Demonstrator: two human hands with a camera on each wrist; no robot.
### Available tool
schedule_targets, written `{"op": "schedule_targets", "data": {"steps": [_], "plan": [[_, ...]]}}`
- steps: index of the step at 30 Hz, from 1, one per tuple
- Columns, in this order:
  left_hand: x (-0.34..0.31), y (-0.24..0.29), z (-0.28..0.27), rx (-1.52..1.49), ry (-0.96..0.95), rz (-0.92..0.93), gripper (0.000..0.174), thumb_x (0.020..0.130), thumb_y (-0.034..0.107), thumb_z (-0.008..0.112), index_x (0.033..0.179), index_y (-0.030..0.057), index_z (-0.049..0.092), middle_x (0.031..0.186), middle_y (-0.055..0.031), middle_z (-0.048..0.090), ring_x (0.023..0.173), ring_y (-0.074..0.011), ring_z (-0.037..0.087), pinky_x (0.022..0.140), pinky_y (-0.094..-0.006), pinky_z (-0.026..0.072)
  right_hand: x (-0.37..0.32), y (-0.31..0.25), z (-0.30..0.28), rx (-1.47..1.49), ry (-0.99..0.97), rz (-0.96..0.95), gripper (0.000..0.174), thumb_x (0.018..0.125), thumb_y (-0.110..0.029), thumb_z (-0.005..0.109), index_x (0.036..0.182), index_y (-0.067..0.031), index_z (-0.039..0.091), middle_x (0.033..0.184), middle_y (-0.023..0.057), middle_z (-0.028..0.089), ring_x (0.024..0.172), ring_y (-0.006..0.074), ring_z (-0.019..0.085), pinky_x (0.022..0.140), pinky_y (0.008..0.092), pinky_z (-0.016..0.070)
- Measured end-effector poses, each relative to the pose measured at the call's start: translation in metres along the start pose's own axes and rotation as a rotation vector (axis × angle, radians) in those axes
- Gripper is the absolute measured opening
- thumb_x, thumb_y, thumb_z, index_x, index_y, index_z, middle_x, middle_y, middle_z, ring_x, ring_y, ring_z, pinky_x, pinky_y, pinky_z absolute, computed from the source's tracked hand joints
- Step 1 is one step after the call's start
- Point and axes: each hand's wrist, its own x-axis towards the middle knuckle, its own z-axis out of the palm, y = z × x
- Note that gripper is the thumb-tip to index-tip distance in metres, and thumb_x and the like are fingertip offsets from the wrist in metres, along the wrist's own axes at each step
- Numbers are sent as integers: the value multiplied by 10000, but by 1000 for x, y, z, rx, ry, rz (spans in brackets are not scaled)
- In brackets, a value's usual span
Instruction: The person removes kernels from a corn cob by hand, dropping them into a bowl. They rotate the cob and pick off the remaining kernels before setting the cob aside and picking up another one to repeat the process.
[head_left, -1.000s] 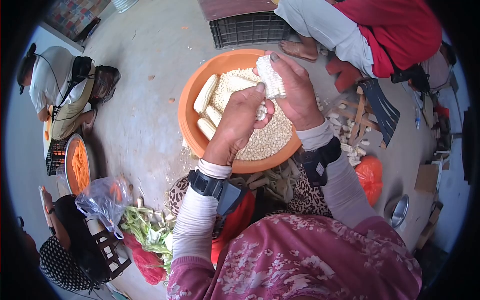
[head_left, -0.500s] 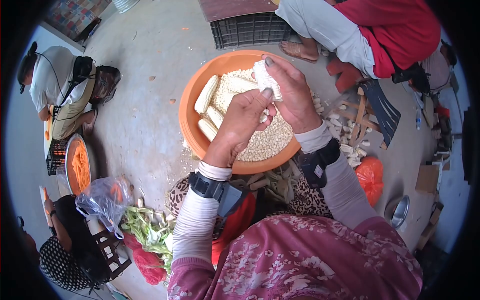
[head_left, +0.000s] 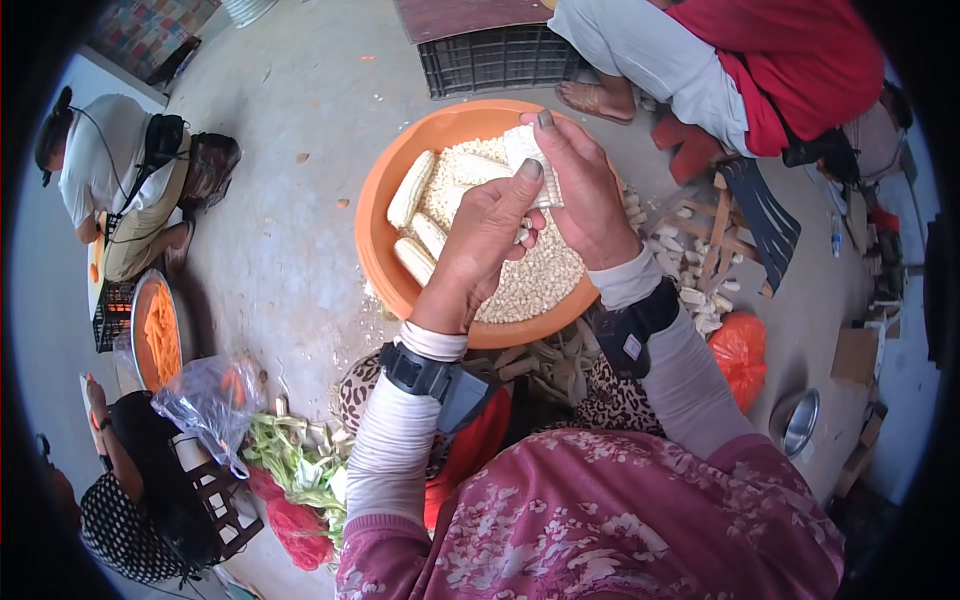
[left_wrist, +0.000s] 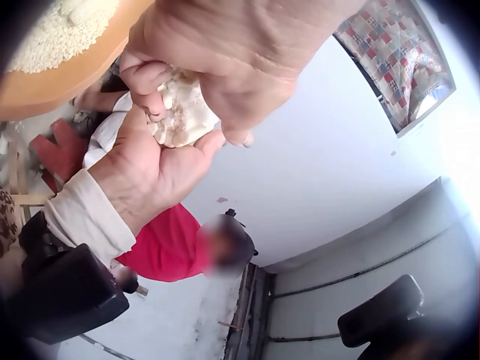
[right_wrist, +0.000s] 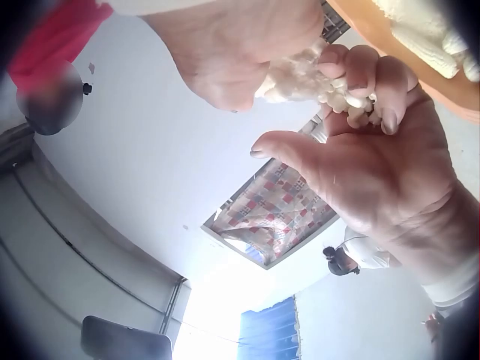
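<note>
both hands on one corn cob, above a crowded floor

the right hand [head_left: 590, 210] grips a white corn cob [head_left: 528, 155] by its upper part, fingers wrapped round it. the left hand [head_left: 480, 245] curls round the lower part, its thumb pressed against the kernels (the left wrist view shows the cob cupped between the two palms). the cob hangs over the orange basin [head_left: 378, 250] — it sits on the concrete floor [head_left: 290, 230] just ahead of the person and holds a bed of loose kernels [head_left: 535, 275] with a few whole cobs [head_left: 411, 187] at its left side. the hands hide the middle of the basin. beyond it stands a black crate [head_left: 495, 60], beside a seated person in red [head_left: 800, 60]. right of the basin lie bare cobs [head_left: 690, 275], an orange bag [head_left: 740, 350] and a metal bowl [head_left: 797, 422]. to the left lie green husks [head_left: 285, 450], a clear plastic bag [head_left: 205, 400] and a tray of carrot [head_left: 158, 335].
</note>
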Motion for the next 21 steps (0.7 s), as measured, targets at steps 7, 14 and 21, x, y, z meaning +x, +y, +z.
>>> {"op": "schedule_targets", "data": {"steps": [7, 14, 21], "plan": [[2, -6, 10, 56, 71, 50, 400, 874, 468, 560, 836, 70, 558, 652, -6, 516, 533, -65, 451, 442, -164, 328, 7, 12, -5, -71, 51, -6, 273, 932, -246, 509, 1048, 1, 512, 902, 75, 586, 806, 110, 568, 691, 239, 467], [6, -11, 11, 95, 64, 125, 394, 909, 462, 495, 833, 79, 542, 652, -11, 507, 528, -63, 439, 447, -167, 330, 7, 12, -7, -110, 86, -52, 295, 932, -234, 504, 1089, 15, 497, 898, 89, 589, 794, 131, 577, 691, 243, 474], [7, -14, 15, 113, 71, 188, 384, 943, 437, 430, 848, 79, 533, 650, -11, 501, 520, -55, 423, 438, -172, 323, 1, 2, -2, -90, 81, -103, 344, 928, -240, 524, 1155, 19, 509, 989, 48, 566, 882, 82, 520, 778, 225, 428]]}}
